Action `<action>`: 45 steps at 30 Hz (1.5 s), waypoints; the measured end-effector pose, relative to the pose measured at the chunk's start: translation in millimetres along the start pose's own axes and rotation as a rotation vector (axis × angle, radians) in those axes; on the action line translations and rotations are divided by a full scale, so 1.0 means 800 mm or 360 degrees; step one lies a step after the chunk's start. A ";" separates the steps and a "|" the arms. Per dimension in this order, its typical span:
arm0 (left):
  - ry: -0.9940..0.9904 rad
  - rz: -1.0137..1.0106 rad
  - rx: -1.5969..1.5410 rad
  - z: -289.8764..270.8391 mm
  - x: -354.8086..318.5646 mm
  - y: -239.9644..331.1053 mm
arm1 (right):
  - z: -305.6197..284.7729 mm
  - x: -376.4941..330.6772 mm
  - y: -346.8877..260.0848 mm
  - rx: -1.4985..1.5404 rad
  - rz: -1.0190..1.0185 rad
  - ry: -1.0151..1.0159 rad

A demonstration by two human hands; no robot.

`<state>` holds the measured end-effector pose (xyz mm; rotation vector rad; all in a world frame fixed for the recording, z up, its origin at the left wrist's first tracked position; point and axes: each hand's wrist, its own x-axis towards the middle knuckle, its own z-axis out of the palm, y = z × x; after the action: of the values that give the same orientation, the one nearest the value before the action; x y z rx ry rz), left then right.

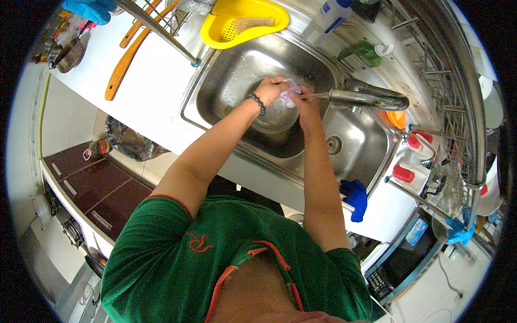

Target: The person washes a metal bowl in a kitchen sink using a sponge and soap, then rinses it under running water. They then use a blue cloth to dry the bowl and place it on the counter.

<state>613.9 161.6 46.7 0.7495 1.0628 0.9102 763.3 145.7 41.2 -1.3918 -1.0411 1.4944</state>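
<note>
Over the larger basin of the steel sink (215, 99), my left hand (269, 90) and my right hand (308, 105) hold a pale lilac, thin crumpled piece (291, 89) between their closed fingers. Whether it is cloth or plastic film I cannot tell. Water from the metal faucet (371, 100) runs onto it beside my right hand. Beneath my hands stands a round bowl (277, 119), partly hidden by them, apparently with water in it. A dark bead bracelet (258, 104) circles my left wrist.
A yellow strainer basket (245, 8) with a tan sponge sits at the sink's far edge. Wooden utensils (128, 67) lie on the left counter. A blue cloth (354, 199) hangs at the smaller basin's near edge. Bottles (360, 54) and a metal rack (458, 97) stand right.
</note>
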 end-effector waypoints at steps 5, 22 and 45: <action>0.0125 -0.0169 -0.0139 0.015 0.000 0.010 | -0.021 -0.011 0.009 0.0317 0.0107 0.0190; -0.0383 0.0212 0.0929 -0.013 0.011 -0.023 | -0.009 0.019 -0.003 -0.0470 -0.0060 0.0054; -0.0066 0.0074 0.1642 0.016 0.034 -0.057 | 0.076 -0.026 -0.021 -0.1051 -0.0340 0.0561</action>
<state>643.2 165.2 0.9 1.6294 1.4759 0.3192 703.9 128.9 66.4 -1.8346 -1.4628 0.7259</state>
